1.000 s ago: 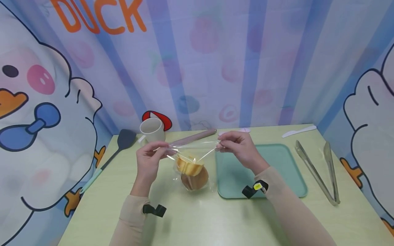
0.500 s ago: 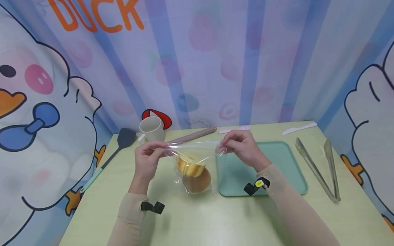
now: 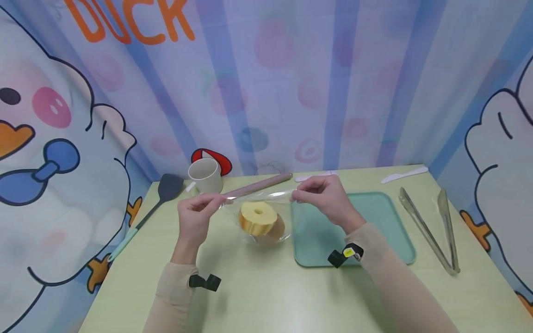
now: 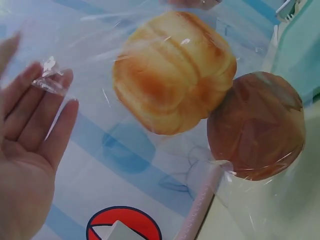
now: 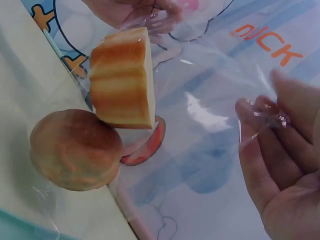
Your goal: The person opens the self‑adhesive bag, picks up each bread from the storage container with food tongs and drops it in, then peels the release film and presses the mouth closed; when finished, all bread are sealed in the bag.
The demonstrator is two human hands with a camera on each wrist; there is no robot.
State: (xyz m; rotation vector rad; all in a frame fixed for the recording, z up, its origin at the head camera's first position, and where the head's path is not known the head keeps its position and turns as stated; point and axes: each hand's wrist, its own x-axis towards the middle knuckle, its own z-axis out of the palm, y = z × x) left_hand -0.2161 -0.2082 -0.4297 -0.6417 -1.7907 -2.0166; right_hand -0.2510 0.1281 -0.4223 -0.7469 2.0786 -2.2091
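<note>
A clear plastic bag (image 3: 231, 215) hangs stretched between my hands above the table. My left hand (image 3: 194, 224) pinches its left upper corner, and my right hand (image 3: 325, 200) pinches the right one. Inside is a ring-shaped yellow bread (image 3: 257, 217), its pale flat face with a small hole turned upward. Partly hidden behind it in the head view is a round brown bun (image 3: 278, 229). Both wrist views show the bun (image 4: 256, 130) beside the fluted, browned side of the bread (image 5: 122, 80). Transparent film makes the bag's edges hard to follow.
A green tray (image 3: 354, 252) lies at right, with metal tongs (image 3: 429, 236) beyond it. Along the back are a white mug (image 3: 206, 175), a pinkish rolling pin (image 3: 258, 185) and white plastic knives (image 3: 404, 175). A dark spatula (image 3: 168, 188) lies at left.
The bag's lower part has swung up and tilted, so the bread's flat face now shows and the bun is more covered. Both hands have shifted slightly left and still hold the corners.
</note>
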